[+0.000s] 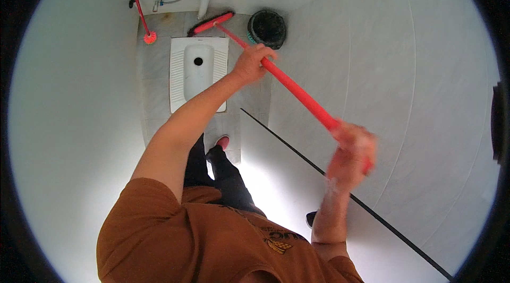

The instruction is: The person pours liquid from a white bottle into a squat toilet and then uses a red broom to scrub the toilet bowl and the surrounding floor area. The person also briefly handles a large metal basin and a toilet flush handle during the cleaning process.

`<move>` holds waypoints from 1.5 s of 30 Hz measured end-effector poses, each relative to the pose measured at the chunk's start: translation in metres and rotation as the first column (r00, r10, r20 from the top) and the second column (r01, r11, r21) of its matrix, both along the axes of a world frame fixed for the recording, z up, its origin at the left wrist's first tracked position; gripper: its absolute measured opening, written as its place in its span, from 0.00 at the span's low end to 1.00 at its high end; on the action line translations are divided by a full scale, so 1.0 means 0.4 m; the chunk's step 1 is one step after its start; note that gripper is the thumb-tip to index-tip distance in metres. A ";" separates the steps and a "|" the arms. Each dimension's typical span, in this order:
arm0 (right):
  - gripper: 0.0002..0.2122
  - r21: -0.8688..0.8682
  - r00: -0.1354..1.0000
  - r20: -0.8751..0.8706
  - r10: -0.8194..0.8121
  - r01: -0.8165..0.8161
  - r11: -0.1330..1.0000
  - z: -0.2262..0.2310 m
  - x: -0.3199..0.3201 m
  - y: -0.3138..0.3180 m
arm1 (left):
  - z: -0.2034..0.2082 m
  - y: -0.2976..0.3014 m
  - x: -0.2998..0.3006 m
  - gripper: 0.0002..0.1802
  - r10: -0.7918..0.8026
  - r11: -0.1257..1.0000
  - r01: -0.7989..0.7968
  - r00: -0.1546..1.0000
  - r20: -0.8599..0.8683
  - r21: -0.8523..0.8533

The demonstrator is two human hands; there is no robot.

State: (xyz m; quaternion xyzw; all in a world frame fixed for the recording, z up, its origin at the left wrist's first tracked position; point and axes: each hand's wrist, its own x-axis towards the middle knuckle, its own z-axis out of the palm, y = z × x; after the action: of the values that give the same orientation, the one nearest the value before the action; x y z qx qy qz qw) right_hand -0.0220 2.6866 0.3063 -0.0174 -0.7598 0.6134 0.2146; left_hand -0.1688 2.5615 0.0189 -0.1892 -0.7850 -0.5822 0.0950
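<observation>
While the person stood over a white squat toilet (198,70) set in the tiled floor (249,100), both hands held a long red broom handle (297,92) that ran diagonally from lower right to upper left. The left hand (251,64) was closed in a full grip around the handle about midway along it, the arm stretched forward over the toilet's right edge. The right hand (351,150) was wrapped around the handle's near end, blurred, but its grip was plainly shut on the red shaft. At the far end the red broom head (212,23) with dark bristles lay on the floor just behind the toilet, near the base of a white pipe (203,2). A dark round waste basket (266,28) stood just right of the broom head, against the right-hand wall. A small red toilet brush (143,17) leaned in the far left corner, its bristled end on the floor beside a wall tap. The person wore a brown shirt (202,235) and dark trousers, and one red shoe (223,142) showed on the floor below the toilet.
</observation>
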 end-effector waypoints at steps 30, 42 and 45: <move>0.12 0.029 0.950 0.082 0.302 -0.305 0.952 0.070 -0.031 -0.036 | 0.024 -0.077 -0.027 0.12 -0.220 0.963 0.226 0.974 0.057 -0.146; 0.14 -0.128 0.913 0.101 0.396 -0.383 0.915 0.168 -0.029 0.033 | 0.086 -0.046 0.146 0.09 -0.191 0.966 0.209 0.974 0.122 -0.153; 0.13 -0.056 0.913 0.064 0.402 -0.399 0.915 0.188 -0.003 0.022 | 0.126 -0.030 0.086 0.09 -0.128 0.982 0.132 0.991 0.042 -0.132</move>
State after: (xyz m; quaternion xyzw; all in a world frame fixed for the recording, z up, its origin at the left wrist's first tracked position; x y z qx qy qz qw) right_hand -0.0230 2.6953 0.3814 0.1115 -0.7417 0.6590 0.0559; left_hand -0.1343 2.5494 0.0692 -0.2365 -0.8098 -0.5361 0.0308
